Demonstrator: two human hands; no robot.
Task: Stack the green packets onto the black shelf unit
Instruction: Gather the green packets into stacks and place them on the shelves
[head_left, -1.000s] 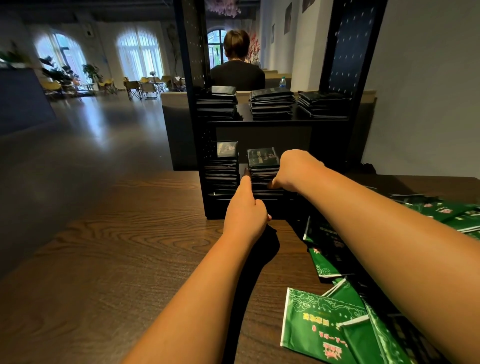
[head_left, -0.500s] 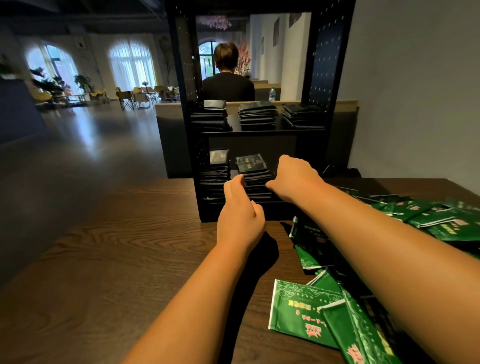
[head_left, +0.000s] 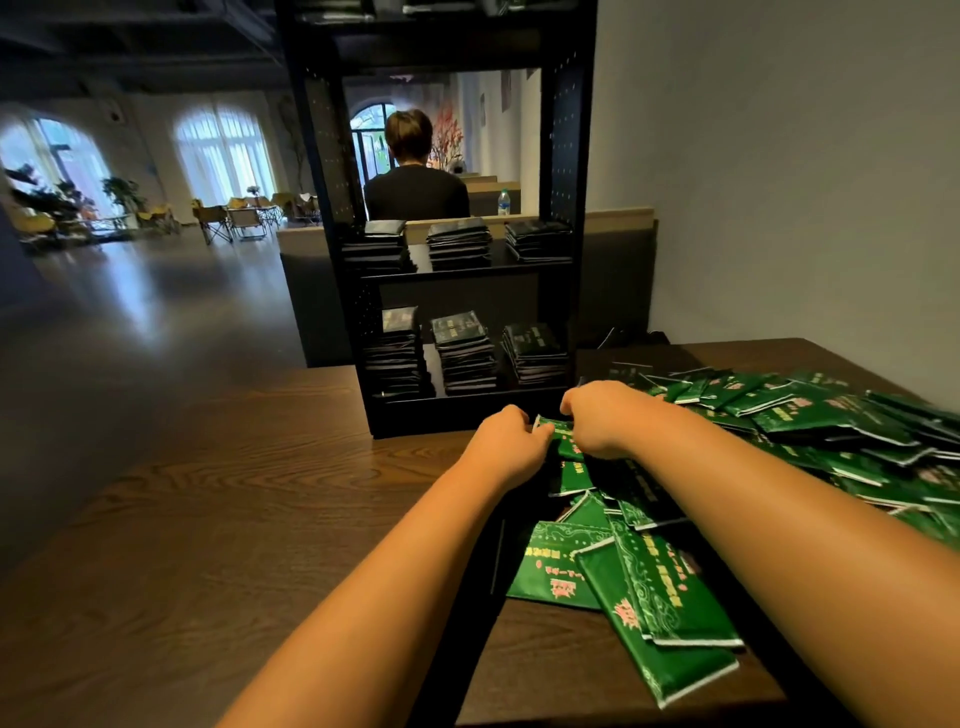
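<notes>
Both hands are low over the worktop (head_left: 260, 493), just near of the shelf (head_left: 569, 156) base.

Left hand (head_left: 506, 441): grip curled, fingertips pinching the left corner of one green packet (head_left: 560, 432).

Right hand (head_left: 597, 418): grip curled over the same packet's right end, knuckles up.

The packet sits between the two hands, on the left edge of the loose pile (head_left: 810, 421). Cannot tell whether it is lifted clear of the packets under it.

The pile covers the right half of the worktop, from the near edge to the far right. Its packets overlap at all angles.

The shelf stands at the far middle of the worktop. Bottom level: three stacks (head_left: 465, 358) side by side. Level above: three more, shorter. The top level is cut off by the frame.

Seen through the shelf: a seated person (head_left: 415, 189), back turned, with a bottle (head_left: 503, 201) to the right.
</notes>
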